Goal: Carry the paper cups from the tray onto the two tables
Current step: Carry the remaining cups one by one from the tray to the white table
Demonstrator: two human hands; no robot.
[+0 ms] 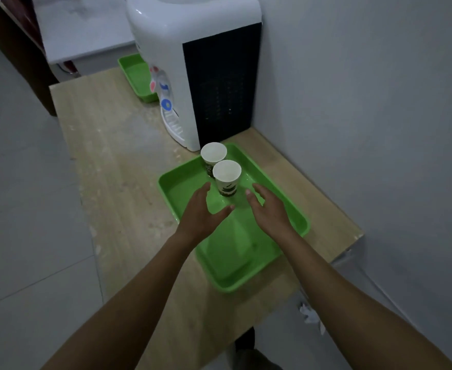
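No readable writing anywhere. Both paper cups carry a dark print on the side, too blurred to read. The water dispenser (193, 62) has red and blue tap marks on its front, and the text there can't be made out either.

Two cups, both upright on the green tray (235, 263). The near cup (227, 177) stands between your two sets of fingertips, just past your thumbs. The far cup (213, 154) is right behind it, beyond your left fingers (206, 188); its lower half is hidden by the near one, so you can't tell whether the two touch.

Your left hand (202, 209) and right hand (266, 209) are both over the tray with fingers held loosely straight, thumbs spread out and nothing held. Your right fingers (257, 188) sit just beside the near cup and I see a gap on each side.

Two green trays in total. The second tray (135, 73) is far beyond your left fingers and partly hidden behind the dispenser.

Two tables: the wooden table (112, 156) under the trays, and a white table (86, 30) well beyond it, cut off at the top edge. There is one dispenser, its top also cut off.
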